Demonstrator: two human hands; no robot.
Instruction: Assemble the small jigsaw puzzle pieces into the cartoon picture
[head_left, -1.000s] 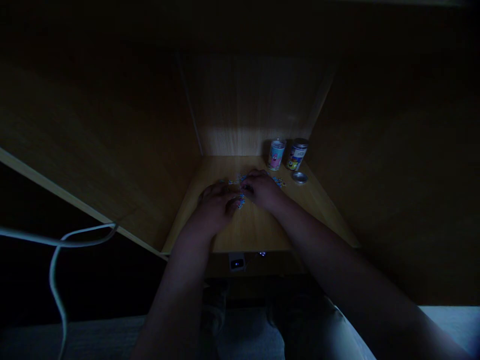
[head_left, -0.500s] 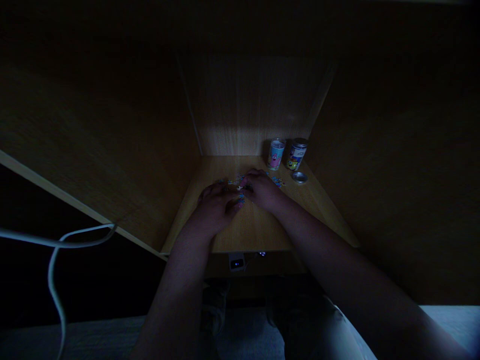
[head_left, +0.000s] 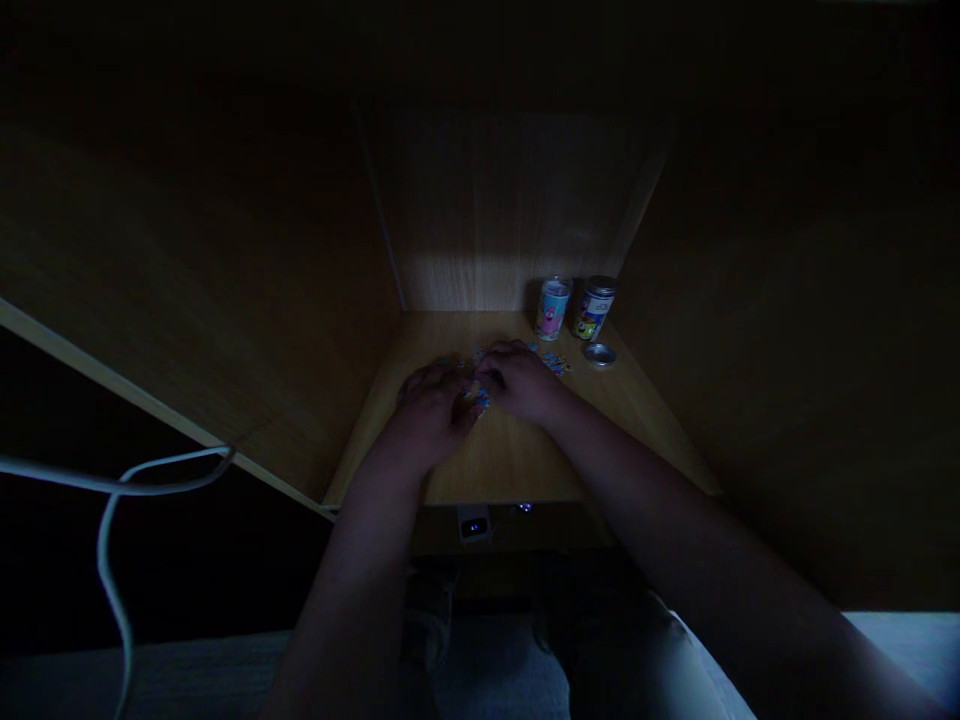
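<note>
Both hands rest close together on a small wooden desk (head_left: 510,460) in dim light. My left hand (head_left: 429,410) lies palm down with its fingers curled over several small coloured puzzle pieces (head_left: 480,398). My right hand (head_left: 523,378) is curled beside it, fingertips pinched at the same cluster of pieces. More loose pieces (head_left: 556,362) lie just right of my right hand. What each hand actually grips is hidden by the fingers and the darkness.
Two small printed tins, a pink and blue tin (head_left: 553,308) and a darker tin (head_left: 593,308), stand at the desk's back right, with a round metal lid (head_left: 600,353) lying before them. Wooden side panels wall in the desk. A white cable (head_left: 112,500) hangs at the left.
The hands have drawn slightly closer together over the puzzle pieces; otherwise the scene is the same.
</note>
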